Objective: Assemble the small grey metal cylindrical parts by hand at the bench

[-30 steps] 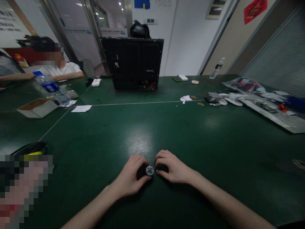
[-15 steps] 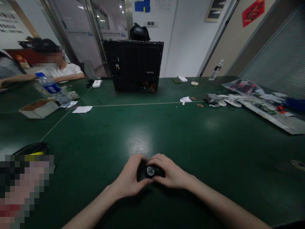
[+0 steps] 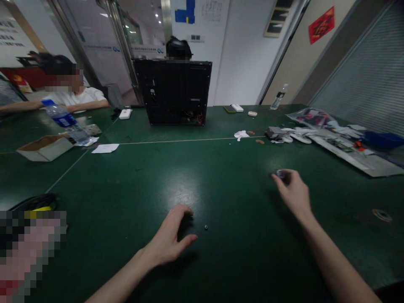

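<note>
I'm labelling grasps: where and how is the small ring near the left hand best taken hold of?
Probably by opposite sides of its rim, the left hand coming from the left: the small ring looks squat and round, nothing crowds it on the table, and that hand stands open toward it.

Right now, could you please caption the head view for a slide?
Right hand holding a dark part; open left hand beside a tiny piece on the green table.

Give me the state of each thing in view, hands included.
Left hand: open, nothing visibly held
Right hand: closed on a small dark round part
Tiny grey ring-shaped piece: lying on the green table
Pale rectangular box: open-topped
Clear blue-labelled plastic bottle: capped
Black rectangular panel: standing upright
Black cable: coiled
</note>
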Action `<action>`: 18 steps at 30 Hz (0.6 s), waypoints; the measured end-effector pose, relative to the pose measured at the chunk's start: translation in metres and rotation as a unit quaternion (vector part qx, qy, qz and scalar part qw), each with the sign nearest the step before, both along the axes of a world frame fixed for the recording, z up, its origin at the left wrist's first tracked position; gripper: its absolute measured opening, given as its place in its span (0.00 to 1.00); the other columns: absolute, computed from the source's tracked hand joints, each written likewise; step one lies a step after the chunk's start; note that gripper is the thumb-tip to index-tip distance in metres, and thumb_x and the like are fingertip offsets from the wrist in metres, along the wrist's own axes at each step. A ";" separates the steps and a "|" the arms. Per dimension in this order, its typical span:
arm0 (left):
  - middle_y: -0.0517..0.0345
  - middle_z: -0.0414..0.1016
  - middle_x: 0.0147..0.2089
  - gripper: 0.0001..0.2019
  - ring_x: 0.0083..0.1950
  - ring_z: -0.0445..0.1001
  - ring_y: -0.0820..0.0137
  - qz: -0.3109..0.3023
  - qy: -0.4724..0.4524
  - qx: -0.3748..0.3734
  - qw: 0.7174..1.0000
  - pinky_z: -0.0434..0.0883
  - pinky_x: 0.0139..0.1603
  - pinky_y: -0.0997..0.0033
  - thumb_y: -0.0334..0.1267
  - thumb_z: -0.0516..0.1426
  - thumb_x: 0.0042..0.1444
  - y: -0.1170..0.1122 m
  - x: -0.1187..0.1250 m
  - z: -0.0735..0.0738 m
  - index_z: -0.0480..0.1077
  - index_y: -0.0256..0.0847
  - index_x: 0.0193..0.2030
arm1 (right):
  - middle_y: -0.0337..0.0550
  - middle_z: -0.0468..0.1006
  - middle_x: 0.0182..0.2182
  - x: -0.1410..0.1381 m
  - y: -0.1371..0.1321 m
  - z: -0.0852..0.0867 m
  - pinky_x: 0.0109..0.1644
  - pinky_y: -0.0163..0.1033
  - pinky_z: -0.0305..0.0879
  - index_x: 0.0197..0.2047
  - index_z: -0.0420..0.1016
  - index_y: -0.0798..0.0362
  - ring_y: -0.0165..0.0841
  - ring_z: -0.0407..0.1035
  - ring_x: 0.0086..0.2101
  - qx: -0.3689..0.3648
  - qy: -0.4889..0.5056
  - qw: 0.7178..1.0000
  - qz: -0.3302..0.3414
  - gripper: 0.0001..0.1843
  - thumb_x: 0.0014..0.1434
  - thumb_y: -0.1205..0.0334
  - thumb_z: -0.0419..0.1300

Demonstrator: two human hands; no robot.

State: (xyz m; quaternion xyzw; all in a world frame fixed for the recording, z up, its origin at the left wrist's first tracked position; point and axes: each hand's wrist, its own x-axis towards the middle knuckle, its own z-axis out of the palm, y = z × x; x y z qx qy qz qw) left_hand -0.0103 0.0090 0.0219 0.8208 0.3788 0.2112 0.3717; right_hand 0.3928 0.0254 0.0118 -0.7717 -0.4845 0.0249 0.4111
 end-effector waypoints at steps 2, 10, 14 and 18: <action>0.49 0.64 0.53 0.18 0.54 0.65 0.59 -0.012 -0.002 0.003 1.000 0.65 0.56 0.54 0.41 0.56 0.57 0.001 0.000 0.000 0.59 0.43 0.53 | 0.58 0.75 0.39 0.060 -0.005 -0.014 0.43 0.52 0.64 0.47 0.66 0.56 0.48 0.70 0.39 -0.028 -0.035 0.993 -0.109 0.25 0.52 0.47 0.57; 0.49 0.65 0.51 0.15 0.52 0.66 0.59 -0.013 0.009 0.005 1.000 0.66 0.54 0.55 0.41 0.54 0.58 0.000 0.001 0.003 0.60 0.42 0.51 | 0.58 0.70 0.32 0.182 -0.034 -0.061 0.37 0.55 0.59 0.40 0.66 0.50 0.56 0.67 0.38 -0.141 -0.017 0.969 -0.202 0.23 0.46 0.43 0.53; 0.50 0.65 0.51 0.15 0.52 0.66 0.61 -0.009 0.021 -0.002 1.000 0.66 0.54 0.56 0.40 0.55 0.58 0.000 0.002 0.005 0.60 0.42 0.51 | 0.55 0.69 0.33 0.195 -0.039 -0.071 0.37 0.56 0.58 0.39 0.64 0.48 0.57 0.67 0.38 -0.137 0.002 0.967 -0.214 0.22 0.46 0.42 0.51; 0.50 0.65 0.50 0.14 0.50 0.66 0.62 -0.014 0.028 0.006 0.999 0.67 0.52 0.57 0.40 0.54 0.59 0.000 0.003 0.008 0.61 0.41 0.51 | 0.63 0.68 0.37 0.198 -0.042 -0.071 0.37 0.64 0.55 0.44 0.63 0.52 0.66 0.63 0.42 -0.102 -0.012 0.983 -0.153 0.28 0.44 0.41 0.53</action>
